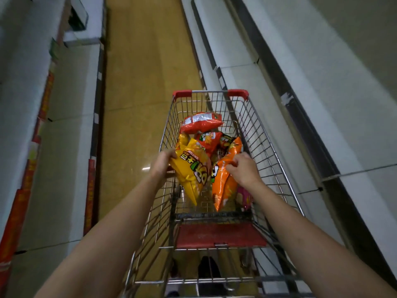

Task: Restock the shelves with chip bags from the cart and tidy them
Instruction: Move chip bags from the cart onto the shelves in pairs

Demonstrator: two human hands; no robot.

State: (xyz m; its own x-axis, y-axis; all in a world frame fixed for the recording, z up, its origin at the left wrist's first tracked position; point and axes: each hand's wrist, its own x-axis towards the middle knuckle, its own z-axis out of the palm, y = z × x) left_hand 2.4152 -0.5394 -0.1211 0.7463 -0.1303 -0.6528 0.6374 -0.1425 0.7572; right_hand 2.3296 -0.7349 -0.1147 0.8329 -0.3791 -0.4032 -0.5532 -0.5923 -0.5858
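The cart [268, 147] stands in the aisle, close to the right shelves [322, 93], its wire basket open to the camera. Both arms reach into it from the near side.

The left hand [162, 166] grips the yellow bag [191, 168] at its upper left edge, fingers curled round the far side. The bag is tilted, its lower corner pointing down toward the near end of the basket.

The right hand [243, 168] pinches the orange bag [223, 181] near its top, fingers curled on the foil. This bag stands just right of the yellow one; the two appear to touch along their inner edges.

Farther in the basket lie more bags: a red bag [200, 123] on top at the far end, label side up, and another red-orange one beneath it. A pink packet [245, 198] shows under the right wrist.

The red seat flap [219, 235] is folded down at the near end. The left shelves [71, 104] carry red price strips; the floor [139, 82] is tan tile.
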